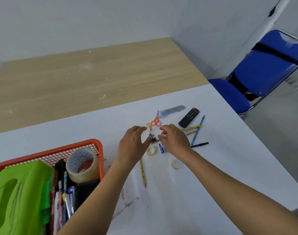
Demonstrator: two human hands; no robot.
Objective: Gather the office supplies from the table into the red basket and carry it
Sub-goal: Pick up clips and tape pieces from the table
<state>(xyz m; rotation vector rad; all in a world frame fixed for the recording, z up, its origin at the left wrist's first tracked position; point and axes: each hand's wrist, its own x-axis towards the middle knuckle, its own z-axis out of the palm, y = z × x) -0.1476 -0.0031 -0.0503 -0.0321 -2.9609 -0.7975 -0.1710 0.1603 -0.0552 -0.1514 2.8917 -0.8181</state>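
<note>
Clips point(152, 137) lie between the half-curled left hand point(133, 145) and right hand point(174, 139), grip unclear; cup both together, then lift to the near-left basket point(93, 141).

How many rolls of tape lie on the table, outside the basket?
3: yellow roll beside the scissors; pale roll between left hand and right hand; clear roll by the right forearm. More may be hidden under them.

Looks like a bare little office or workroom, pretty spartan.
Plain pale walls point(93, 22), a white table point(178, 197) butted against a wood-look table point(76, 78), and a blue folding chair point(263, 68) with clear plastic over its back off to the side. Desk clutter too: scissors point(156, 122), a pen point(200, 144), a tape roll point(151, 151), a remote point(189, 117) and a red basket point(98, 146) stuffed with stationery.
</note>
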